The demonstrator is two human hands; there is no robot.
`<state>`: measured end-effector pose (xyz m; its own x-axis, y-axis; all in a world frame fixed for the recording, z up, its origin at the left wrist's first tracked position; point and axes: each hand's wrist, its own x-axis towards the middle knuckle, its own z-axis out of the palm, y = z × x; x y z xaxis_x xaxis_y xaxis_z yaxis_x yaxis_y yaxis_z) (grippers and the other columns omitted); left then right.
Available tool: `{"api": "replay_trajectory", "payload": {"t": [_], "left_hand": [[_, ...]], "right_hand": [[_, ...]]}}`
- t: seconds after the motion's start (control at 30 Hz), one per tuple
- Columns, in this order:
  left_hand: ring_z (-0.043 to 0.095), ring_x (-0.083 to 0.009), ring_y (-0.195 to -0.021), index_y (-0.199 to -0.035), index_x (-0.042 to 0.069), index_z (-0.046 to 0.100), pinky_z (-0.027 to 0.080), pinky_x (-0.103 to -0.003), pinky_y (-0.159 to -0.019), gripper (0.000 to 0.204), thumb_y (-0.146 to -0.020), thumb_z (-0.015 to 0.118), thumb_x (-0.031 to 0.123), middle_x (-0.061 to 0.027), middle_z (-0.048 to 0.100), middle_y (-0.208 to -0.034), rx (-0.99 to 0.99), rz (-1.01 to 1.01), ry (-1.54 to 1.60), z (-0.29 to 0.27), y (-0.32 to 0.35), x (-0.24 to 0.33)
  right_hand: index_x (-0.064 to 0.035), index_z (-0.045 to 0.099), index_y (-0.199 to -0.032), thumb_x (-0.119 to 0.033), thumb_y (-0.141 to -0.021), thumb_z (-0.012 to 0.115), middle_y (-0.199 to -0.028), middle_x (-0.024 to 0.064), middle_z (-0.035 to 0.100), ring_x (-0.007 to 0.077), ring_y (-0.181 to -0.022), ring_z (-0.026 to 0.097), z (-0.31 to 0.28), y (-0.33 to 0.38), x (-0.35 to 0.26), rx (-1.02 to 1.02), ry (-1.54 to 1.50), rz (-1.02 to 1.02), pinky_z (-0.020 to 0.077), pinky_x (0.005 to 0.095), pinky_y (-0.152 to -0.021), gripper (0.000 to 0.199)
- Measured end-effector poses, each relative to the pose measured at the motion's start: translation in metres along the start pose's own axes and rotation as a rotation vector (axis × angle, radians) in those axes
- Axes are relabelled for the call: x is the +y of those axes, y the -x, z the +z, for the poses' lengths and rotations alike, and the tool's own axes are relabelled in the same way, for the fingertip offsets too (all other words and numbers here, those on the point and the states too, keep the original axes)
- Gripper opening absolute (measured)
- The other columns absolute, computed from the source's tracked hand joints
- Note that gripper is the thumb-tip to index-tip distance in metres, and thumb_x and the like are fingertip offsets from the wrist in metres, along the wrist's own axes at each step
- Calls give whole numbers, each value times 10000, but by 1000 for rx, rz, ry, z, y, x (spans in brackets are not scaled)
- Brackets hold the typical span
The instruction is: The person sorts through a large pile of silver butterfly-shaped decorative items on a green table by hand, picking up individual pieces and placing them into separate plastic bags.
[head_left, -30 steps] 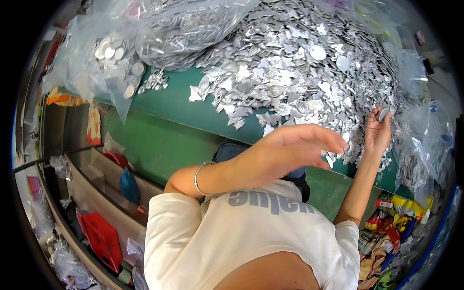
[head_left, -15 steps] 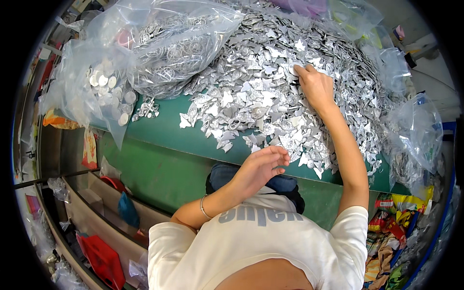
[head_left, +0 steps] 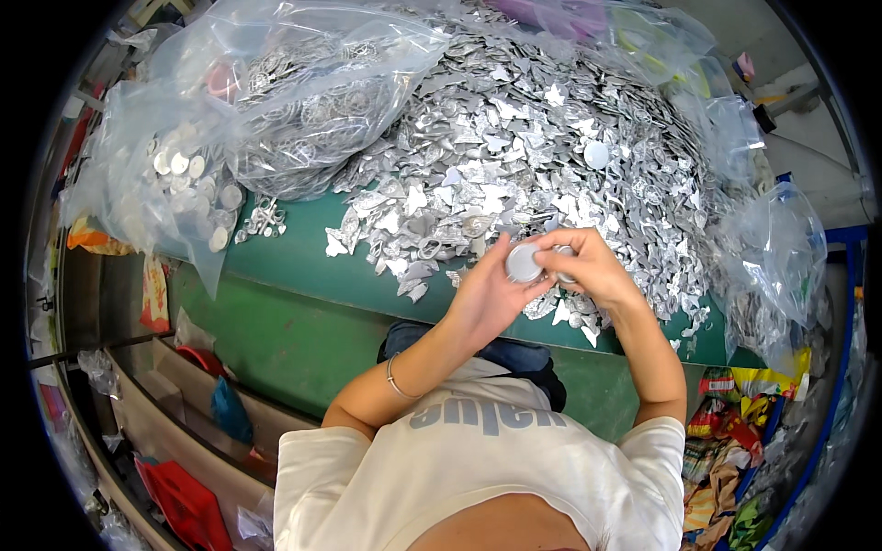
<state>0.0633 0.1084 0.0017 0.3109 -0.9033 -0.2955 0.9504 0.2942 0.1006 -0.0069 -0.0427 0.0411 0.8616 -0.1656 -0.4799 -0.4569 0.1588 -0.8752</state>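
Left hand [head_left: 487, 298] and right hand [head_left: 588, 268] meeting just above the near edge of the green worktop [head_left: 294, 266]. Left fingers curled around a round silver disc [head_left: 525, 264], held up at the fingertips. Right fingers pinched closed against that same disc, touching its right side. Directly behind both hands, a large heap of silver foil scraps [head_left: 551, 156] covering the worktop. To the left, two clear plastic bags [head_left: 303, 101] holding more silver pieces, one with round discs inside.
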Motion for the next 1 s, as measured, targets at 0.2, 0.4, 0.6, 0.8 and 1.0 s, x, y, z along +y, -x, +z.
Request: {"api": "replay_trajectory", "payload": {"t": [0.2, 0.4, 0.6, 0.8, 1.0], "left_hand": [[416, -341, -1202, -1293, -61, 291, 376, -390, -988, 453, -907, 435, 125, -276, 362, -1311, -68, -25, -195, 5, 2, -1], [423, -368, -1189, -1289, -58, 312, 382, -387, -980, 438, -890, 425, 82, -279, 368, -1305, -65, -61, -224, 4, 7, -1], [393, -327, -1220, -1277, -96, 307, 314, -415, -1032, 479, -912, 396, 202, -247, 358, -1325, -37, -19, -140, -2, 4, -3], [378, -315, -1229, -1275, -99, 307, 271, -433, -1057, 513, -946, 309, 295, -221, 383, -1311, -81, 31, 14, 1, -2, -5], [473, -280, -1135, -1260, -13, 370, 371, -456, -984, 423, -937, 394, 259, -165, 509, -1156, -4, -7, -183, -7, 2, -7]], "right_hand": [[10, 611, -1016, -182, -745, 659, -691, 25, 589, 96, -608, 508, -65, -34, -14, 640, 566, -428, 424, 242, -567, 336], [-36, 633, -885, -259, -690, 728, -820, 171, 641, 328, -694, 603, -81, -69, -12, 986, 1153, -416, 460, 384, -611, 311], [-26, 651, -782, -69, -722, 665, -644, 75, 553, 211, -541, 537, -34, -18, 8, 652, 904, -1020, 422, 318, -483, 75], [-74, 657, -927, -62, -723, 653, -624, 33, 528, 125, -455, 486, -11, 16, 31, 336, 1086, -1132, 387, 236, -406, 204], [-18, 570, -929, -115, -855, 583, -687, 17, 561, 42, -521, 464, 5, 33, 40, 471, -364, -432, 357, 192, -442, 123]]}}
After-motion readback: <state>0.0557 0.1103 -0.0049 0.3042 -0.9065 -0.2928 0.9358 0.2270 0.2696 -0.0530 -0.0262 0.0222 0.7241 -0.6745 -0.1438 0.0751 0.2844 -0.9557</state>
